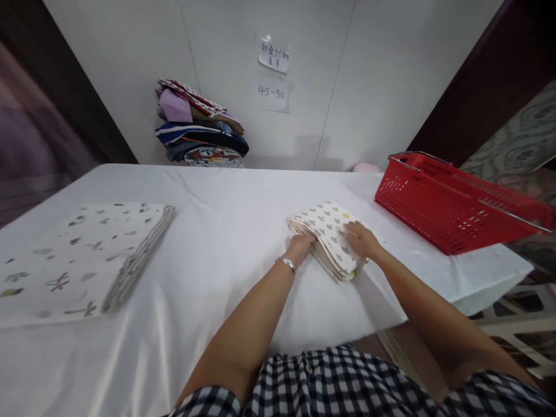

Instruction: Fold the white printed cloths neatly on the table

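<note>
In the middle of the frame, a little to the right, a folded cloth [329, 239] with small grey shapes lies on the white table [226, 231]. The left hand [301, 245] tucks its fingers under the cloth's left edge, so it has a soft hold there. The right hand [359, 238] lies flat and open on top, pressing down. It looks like the fold is being tidied. A red basket [452, 202] sits near, at the right. More cloths [78, 255] lie at the left
</note>
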Tool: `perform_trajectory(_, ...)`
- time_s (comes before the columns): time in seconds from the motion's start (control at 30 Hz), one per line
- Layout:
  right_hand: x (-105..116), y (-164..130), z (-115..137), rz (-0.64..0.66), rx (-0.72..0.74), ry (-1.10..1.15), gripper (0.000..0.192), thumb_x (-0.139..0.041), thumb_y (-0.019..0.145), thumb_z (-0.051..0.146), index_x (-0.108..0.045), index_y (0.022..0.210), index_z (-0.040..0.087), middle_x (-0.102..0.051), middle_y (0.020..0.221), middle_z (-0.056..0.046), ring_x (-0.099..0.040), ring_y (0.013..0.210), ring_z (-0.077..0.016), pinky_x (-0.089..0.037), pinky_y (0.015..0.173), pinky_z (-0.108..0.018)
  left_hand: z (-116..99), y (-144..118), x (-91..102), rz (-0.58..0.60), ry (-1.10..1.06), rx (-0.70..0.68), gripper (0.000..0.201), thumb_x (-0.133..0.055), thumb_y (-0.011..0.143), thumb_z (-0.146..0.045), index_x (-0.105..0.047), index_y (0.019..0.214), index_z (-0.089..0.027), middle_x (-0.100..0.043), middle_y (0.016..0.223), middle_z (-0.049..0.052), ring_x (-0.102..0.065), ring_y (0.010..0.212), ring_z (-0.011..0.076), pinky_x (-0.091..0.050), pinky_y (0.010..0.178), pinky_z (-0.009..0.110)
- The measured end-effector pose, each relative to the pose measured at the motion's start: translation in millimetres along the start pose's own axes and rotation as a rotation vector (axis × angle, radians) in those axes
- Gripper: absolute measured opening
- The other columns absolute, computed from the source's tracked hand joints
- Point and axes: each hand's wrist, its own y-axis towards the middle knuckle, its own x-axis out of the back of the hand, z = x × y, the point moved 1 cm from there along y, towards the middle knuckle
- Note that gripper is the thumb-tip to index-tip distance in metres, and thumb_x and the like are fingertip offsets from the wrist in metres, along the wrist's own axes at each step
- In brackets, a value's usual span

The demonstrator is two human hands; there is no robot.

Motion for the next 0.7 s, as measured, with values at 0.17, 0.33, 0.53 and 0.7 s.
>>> perform_trajectory(0.17, 0, -10, -9, 0.020, -0.117, -0.109, 0.044, -0.046, 0.088, 0.037, -0.051, 0.130, 0.022, -0.041, 0.142, -0.009, -0.032, 0.133, -0.0290, -0.028, 0.106, -0.050, 8, -21, -19.9, 0.081, -0.033, 0.068, 0.011, -0.066, 0.067, -0.018, -0.055, 0.065, -0.015, -0.037, 0.041, -0.007, -0.037, 0.039, 0.0072, -0.027, 0.040, 0.021)
perform_trajectory(0.33, -9, -12, -3, 0.029, -0.105, -0.158, 0.045, -0.039, 0.092, 0.038, -0.049, 0.132, 0.022, -0.039, 0.143, -0.010, -0.030, 0.134, -0.0277, -0.024, 0.107, -0.051, 17, -29, -32.0, 0.101, -0.047, 0.060, 0.014, -0.071, 0.063, -0.018, -0.059, 0.068, -0.013, -0.041, 0.043, -0.006, -0.042, 0.043, 0.0086, -0.031, 0.042, 0.020)
perform_trajectory(0.53, -12, -16, -11, -0.021, -0.053, -0.105, 0.042, -0.036, 0.093, 0.038, -0.051, 0.129, 0.023, -0.041, 0.142, -0.009, -0.033, 0.133, -0.0240, -0.025, 0.107, -0.048, 26, -31, -28.7, 0.075, -0.041, 0.007, 0.017, -0.071, 0.065, -0.021, -0.063, 0.077, -0.012, -0.054, 0.052, -0.002, -0.051, 0.053, 0.0116, -0.035, 0.046, 0.020)
perform_trajectory(0.7, -11, -16, -11, -0.025, -0.048, -0.054, 0.040, -0.040, 0.092, 0.037, -0.054, 0.126, 0.022, -0.044, 0.140, -0.009, -0.035, 0.132, -0.0255, -0.025, 0.106, -0.049, 26, -37, -28.6, 0.073, -0.022, 0.014, 0.014, -0.067, 0.070, -0.022, -0.063, 0.078, -0.011, -0.047, 0.045, -0.004, -0.045, 0.045, 0.0098, -0.031, 0.042, 0.020)
